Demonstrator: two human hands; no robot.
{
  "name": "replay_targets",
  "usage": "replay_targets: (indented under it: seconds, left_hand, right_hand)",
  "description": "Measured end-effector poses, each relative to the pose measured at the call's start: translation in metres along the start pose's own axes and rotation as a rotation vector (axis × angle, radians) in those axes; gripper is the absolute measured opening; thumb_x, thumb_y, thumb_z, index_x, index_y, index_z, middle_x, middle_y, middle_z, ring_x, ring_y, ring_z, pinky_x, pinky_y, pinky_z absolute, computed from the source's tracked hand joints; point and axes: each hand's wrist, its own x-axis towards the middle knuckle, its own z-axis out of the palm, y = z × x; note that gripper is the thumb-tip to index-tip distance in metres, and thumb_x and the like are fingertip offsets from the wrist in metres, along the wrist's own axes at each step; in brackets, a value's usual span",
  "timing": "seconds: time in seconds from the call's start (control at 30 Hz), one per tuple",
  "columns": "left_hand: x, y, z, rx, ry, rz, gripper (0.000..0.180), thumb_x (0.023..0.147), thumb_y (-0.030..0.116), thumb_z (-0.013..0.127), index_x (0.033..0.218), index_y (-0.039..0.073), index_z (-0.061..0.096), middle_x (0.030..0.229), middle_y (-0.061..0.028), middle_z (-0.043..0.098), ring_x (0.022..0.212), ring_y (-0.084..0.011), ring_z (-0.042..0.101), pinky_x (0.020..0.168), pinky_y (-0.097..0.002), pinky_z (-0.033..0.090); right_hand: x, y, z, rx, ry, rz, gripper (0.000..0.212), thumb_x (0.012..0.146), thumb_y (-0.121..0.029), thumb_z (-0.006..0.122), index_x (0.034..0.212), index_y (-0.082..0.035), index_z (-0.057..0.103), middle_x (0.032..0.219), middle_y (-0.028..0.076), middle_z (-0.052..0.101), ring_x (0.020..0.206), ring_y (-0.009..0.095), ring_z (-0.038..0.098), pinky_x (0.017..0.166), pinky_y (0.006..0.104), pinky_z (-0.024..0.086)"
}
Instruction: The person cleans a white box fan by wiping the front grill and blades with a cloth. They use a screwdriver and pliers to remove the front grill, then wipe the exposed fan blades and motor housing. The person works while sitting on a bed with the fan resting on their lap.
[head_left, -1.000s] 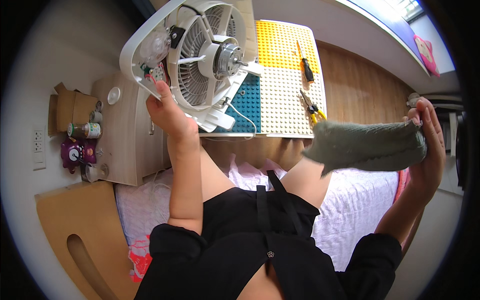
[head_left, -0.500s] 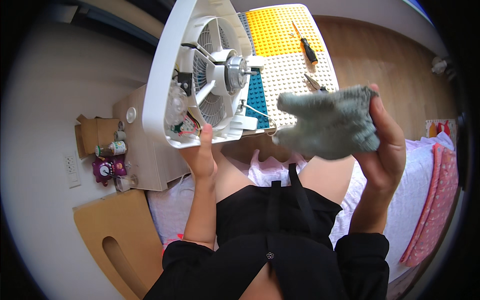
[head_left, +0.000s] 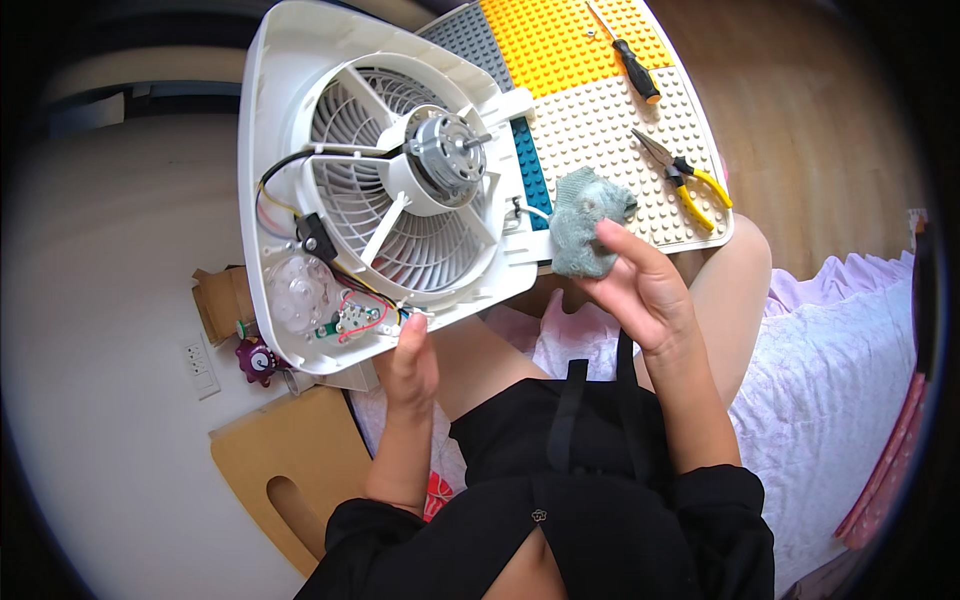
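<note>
My left hand (head_left: 408, 365) grips the lower edge of a white fan housing (head_left: 265, 200), thumb over the rim. The housing is tilted with its inside toward me, showing a metal motor (head_left: 446, 155) with a bare shaft, a round vent grille (head_left: 350, 225), wires and a small circuit board (head_left: 352, 318). Just right of the housing, my right hand (head_left: 645, 290) pinches a bunched grey-green cloth (head_left: 590, 225) between thumb and fingers. The cloth is close to the housing's right edge; whether they touch, I cannot tell.
Under and behind the housing is a studded building-block table (head_left: 690, 120) in yellow, white, grey and blue. Needle-nose pliers (head_left: 682, 180) and a screwdriver (head_left: 632, 70) lie on it. A bed with a pale cover (head_left: 810, 370) is at right; a wooden chair back (head_left: 310, 470) at lower left.
My right hand has brought the cloth left toward the housing, and the cloth is now bunched smaller. The housing has turned to show more of its inside. The view has shifted.
</note>
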Motion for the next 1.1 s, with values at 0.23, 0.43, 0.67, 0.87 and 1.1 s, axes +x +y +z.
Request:
replay_targets:
  seconds: [0.23,0.43,0.67,0.87,1.1]
  left_hand:
    - [-0.005,0.000,-0.003,0.033,-0.023,-0.100,0.074,0.079,0.027,0.060,0.141,0.005,0.027,0.141,-0.0096,0.037,0.130,-0.0262,0.035,0.110,-0.0448,0.023]
    - [-0.008,0.007,-0.017,0.114,-0.069,-0.230,0.089,0.072,0.035,0.069,0.143,0.008,0.023,0.144,-0.0077,0.033,0.132,-0.0259,0.033,0.111,-0.0454,0.021]
    - [-0.009,-0.001,-0.030,0.113,-0.046,-0.208,0.087,0.072,0.033,0.067,0.143,0.009,0.024,0.145,-0.0072,0.032,0.133,-0.0253,0.032,0.111,-0.0451,0.021]
    - [-0.010,0.001,-0.028,0.119,-0.016,-0.229,0.086,0.070,0.029,0.065,0.143,0.009,0.024,0.144,-0.0074,0.033,0.133,-0.0266,0.032,0.110,-0.0460,0.023]
    - [-0.008,0.010,-0.017,0.184,-0.081,-0.322,0.081,0.072,0.021,0.061,0.143,0.006,0.022,0.144,-0.0101,0.032,0.133,-0.0271,0.030,0.111,-0.0444,0.021]
  right_hand:
    - [0.018,0.020,-0.014,-0.268,-0.045,-0.001,0.018,0.087,-0.001,0.060,0.103,-0.005,0.054,0.103,0.002,0.056,0.093,0.009,0.056,0.082,0.0214,0.045]
    - [0.034,0.028,-0.014,-0.429,0.012,0.090,0.033,0.083,-0.003,0.063,0.115,-0.002,0.054,0.111,0.003,0.054,0.094,0.006,0.053,0.079,0.0200,0.045]
    - [0.054,0.034,-0.023,-0.509,-0.001,0.137,0.036,0.085,0.002,0.058,0.120,-0.001,0.054,0.102,0.001,0.057,0.088,0.004,0.053,0.079,0.0196,0.045]
    - [0.072,0.053,-0.023,-0.806,-0.138,-0.085,0.029,0.090,-0.006,0.055,0.118,0.001,0.059,0.108,0.004,0.062,0.099,0.008,0.054,0.087,0.0225,0.042]
    - [0.080,0.085,0.014,-1.434,-0.448,-0.503,0.039,0.084,-0.006,0.056,0.123,0.002,0.052,0.112,0.021,0.056,0.100,0.035,0.052,0.089,0.0381,0.041]
